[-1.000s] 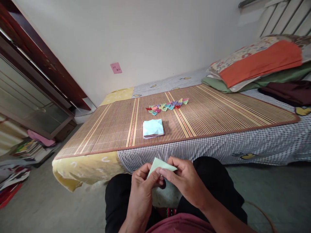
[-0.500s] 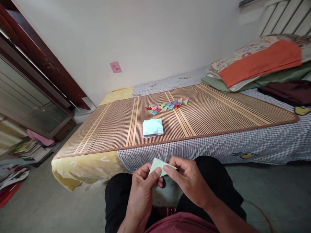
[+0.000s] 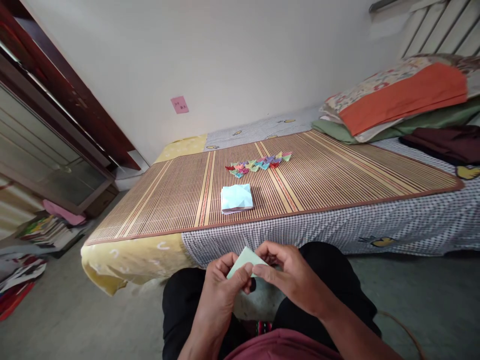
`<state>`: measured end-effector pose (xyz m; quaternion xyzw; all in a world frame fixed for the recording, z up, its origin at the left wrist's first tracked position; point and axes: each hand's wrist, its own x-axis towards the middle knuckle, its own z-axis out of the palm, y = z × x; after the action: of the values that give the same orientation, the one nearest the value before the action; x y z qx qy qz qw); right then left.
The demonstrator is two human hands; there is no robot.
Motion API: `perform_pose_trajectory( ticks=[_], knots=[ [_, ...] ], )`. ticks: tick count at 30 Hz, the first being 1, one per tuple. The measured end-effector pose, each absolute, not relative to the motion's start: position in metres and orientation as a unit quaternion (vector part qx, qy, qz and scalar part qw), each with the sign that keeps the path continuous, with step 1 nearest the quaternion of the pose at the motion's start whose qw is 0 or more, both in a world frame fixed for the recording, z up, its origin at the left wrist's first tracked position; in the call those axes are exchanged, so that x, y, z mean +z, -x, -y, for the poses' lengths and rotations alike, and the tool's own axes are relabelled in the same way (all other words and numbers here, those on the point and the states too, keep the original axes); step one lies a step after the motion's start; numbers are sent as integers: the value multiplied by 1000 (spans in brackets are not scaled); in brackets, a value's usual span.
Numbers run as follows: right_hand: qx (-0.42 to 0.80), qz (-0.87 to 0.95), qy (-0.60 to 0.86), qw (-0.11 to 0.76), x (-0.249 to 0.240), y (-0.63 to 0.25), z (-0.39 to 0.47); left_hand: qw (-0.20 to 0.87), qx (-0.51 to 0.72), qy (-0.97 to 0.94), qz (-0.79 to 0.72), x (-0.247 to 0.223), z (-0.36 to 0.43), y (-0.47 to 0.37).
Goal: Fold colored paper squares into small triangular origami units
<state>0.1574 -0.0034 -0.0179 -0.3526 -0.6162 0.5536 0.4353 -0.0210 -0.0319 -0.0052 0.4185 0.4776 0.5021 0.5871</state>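
A pale green piece of folded paper (image 3: 246, 258) is held up above my knees, its pointed corner facing away from me. My left hand (image 3: 224, 280) pinches its left side, thumb on the near face. On the right side, my right hand (image 3: 287, 270) grips it too, its thumb close to the left thumb; the fingers behind the paper are partly hidden. Just beyond, a stack of light blue paper squares (image 3: 237, 197) lies on the striped mat. Farther back, several small folded paper pieces (image 3: 258, 164) in many colours form a zigzag row.
The striped mat (image 3: 168, 200) covers much of the bed, whose checked sheet (image 3: 300, 227) hangs over the front edge. Folded bedding (image 3: 405, 100) and dark cloth (image 3: 446, 142) lie at the right. A pink note (image 3: 180, 105) is on the wall. Books (image 3: 41, 232) are stacked at left.
The green paper has turned in my fingers, so its corner points more straight away from me. My right thumb has shifted slightly towards me along the paper.
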Motion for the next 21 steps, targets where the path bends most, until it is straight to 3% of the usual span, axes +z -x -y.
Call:
perform_pose_trajectory(
  ticks=[11,21],
  knots=[
    [581,519,334,531,-29,-130,16,581,561,-365,-462,-13,37,7],
    [535,578,367,496,-21,-138,12,579,503,-423,-483,-8,38,16]
  ],
)
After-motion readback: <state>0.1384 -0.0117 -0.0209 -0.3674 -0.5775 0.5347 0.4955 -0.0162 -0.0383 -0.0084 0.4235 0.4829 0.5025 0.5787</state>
